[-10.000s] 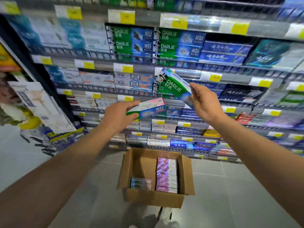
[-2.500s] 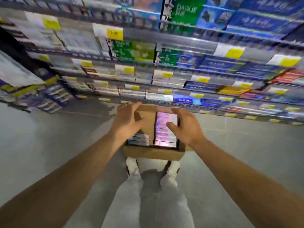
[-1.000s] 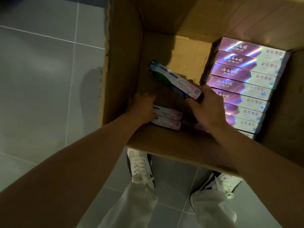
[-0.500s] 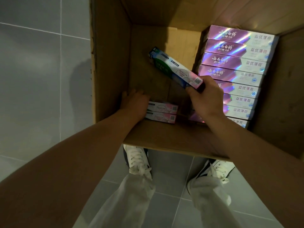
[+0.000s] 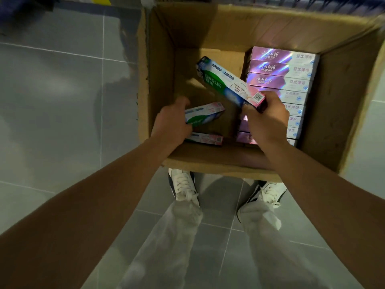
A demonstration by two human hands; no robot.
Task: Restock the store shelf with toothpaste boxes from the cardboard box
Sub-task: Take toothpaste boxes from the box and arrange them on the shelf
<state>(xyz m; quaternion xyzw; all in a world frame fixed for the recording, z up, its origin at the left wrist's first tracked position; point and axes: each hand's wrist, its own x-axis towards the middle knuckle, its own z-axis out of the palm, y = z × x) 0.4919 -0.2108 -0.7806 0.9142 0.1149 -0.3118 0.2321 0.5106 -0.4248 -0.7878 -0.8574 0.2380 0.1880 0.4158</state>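
Observation:
An open cardboard box [image 5: 160,84] stands on the floor below me. Inside it, my right hand [image 5: 266,119] grips one end of a green and white Darlie toothpaste box [image 5: 227,82], raised and slanting up to the left. My left hand [image 5: 173,124] holds a second Darlie box [image 5: 204,114], lifted slightly off the bottom. A third Darlie box [image 5: 205,139] lies flat beneath it. A row of several shiny purple toothpaste boxes [image 5: 281,74] fills the right side of the carton.
Grey tiled floor [image 5: 62,101] surrounds the carton. My white shoes [image 5: 183,186] and light trousers stand just behind its near wall. The shelf's base edge [image 5: 100,0] barely shows at the top.
My left hand has taken hold of a Darlie box and lifted it off the one below. My right hand has raised its box a little higher. The camera has pulled back.

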